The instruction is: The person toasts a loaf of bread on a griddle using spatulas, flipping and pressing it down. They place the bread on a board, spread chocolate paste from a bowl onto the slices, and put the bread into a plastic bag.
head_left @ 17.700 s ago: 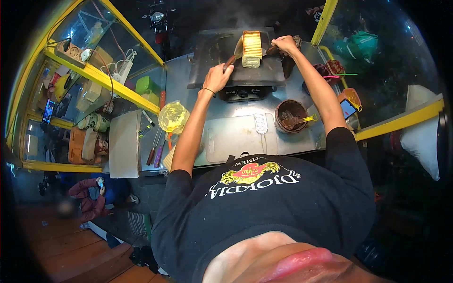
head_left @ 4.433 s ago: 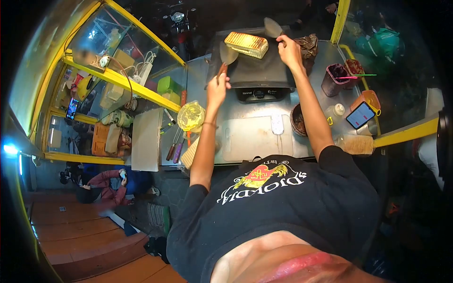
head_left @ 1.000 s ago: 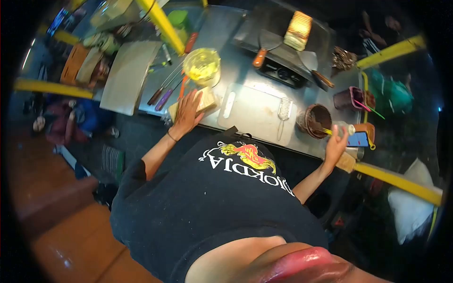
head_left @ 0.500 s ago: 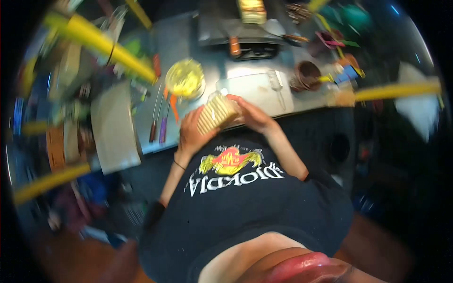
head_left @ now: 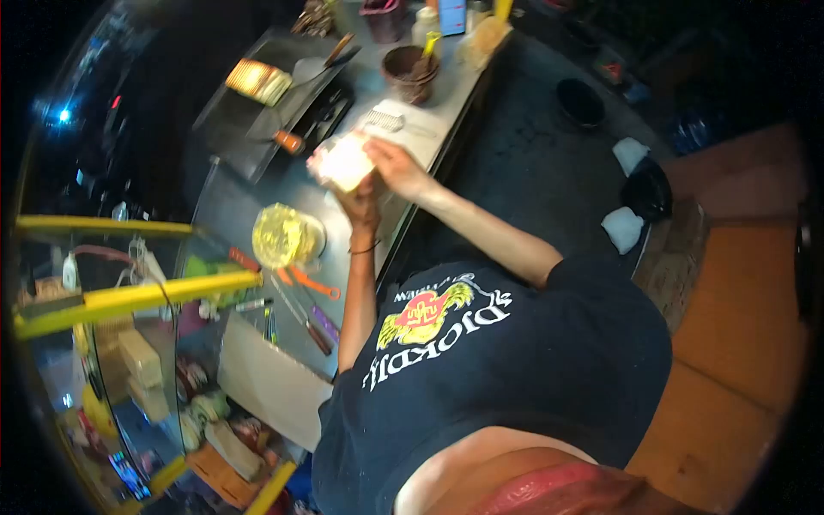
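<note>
Bread pack (head_left: 342, 161) between left hand (head_left: 362, 196), right hand (head_left: 393, 166)

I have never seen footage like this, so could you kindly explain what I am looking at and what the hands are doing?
There is no machine here: a person works with bare hands, and the one camera sits on their head, looking down past chin and shirt. Its very wide lens bends and tilts everything.

The left hand and right hand together hold a pale block of bread over the metal counter. Whether it is wrapped is too blurred to tell.

On the counter lie a white board with a small grater, a brown tub with a yellow-handled tool in it, and a yellow bowl. Further back, a dark griddle carries a toasted loaf and two spatulas. Knives lie near the bowl, beside a yellow-framed glass case.
</note>
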Demonstrator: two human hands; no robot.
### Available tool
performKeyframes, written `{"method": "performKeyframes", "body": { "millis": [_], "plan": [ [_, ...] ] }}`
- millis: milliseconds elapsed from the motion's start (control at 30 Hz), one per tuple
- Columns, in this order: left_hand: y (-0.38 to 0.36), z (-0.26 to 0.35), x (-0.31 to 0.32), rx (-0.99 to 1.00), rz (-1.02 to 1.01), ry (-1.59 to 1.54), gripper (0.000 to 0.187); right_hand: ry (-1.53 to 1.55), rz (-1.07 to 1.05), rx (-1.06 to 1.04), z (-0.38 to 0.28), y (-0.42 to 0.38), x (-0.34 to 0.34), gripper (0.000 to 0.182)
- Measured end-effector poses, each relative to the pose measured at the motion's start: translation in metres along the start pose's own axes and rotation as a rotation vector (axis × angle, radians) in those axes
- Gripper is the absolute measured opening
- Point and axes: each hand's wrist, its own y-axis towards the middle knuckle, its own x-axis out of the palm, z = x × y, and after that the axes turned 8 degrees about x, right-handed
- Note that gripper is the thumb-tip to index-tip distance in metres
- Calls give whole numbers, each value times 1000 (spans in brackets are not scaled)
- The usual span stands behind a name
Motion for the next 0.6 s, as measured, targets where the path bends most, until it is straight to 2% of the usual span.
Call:
{"method": "performKeyframes", "body": {
  "millis": [33, 133, 233, 267, 300, 367, 400, 433, 500, 533, 567, 600],
  "plan": [
    [7, 2, 3, 14, 47, -82, 108, 43, -31, 39, -3, 1, -2, 38],
    [15, -16, -1, 110, 38, 137, 100, -156, -67, -46, -13, 7, -8, 36],
    [34, 6, 9, -9, 22, 96, 101, -83, -144, -42, -18, 16, -15, 35],
    [41, 5, 14, 40, 67, 110, 92, -48, -254, -18, -21, 22, -26, 43],
    [47, 9, 16, 35, 68, 121, 92, -40, -260, -14, -24, 23, -36, 43],
    [60, 26, 19, -97, 6, -51, 74, -285, -249, -264, -39, 23, -51, 77],
    [65, 38, 24, -49, -13, -16, 58, -393, -328, -236, -37, 28, -59, 110],
    [65, 40, 23, -57, -9, 5, 58, -376, -343, -231, -34, 38, -65, 110],
    [67, 46, 19, -124, -154, 41, 52, -463, -568, -326, -29, 62, -79, 112],
    [64, 58, 14, -211, -164, -28, 48, -593, -683, -287, -26, 77, -87, 109],
    [63, 70, 14, -115, -185, 74, 49, -546, -652, -477, 7, 90, -87, 90],
    [54, 72, 23, -13, -55, 39, 52, -606, -711, -464, 13, 96, -86, 79]
  ]
}}
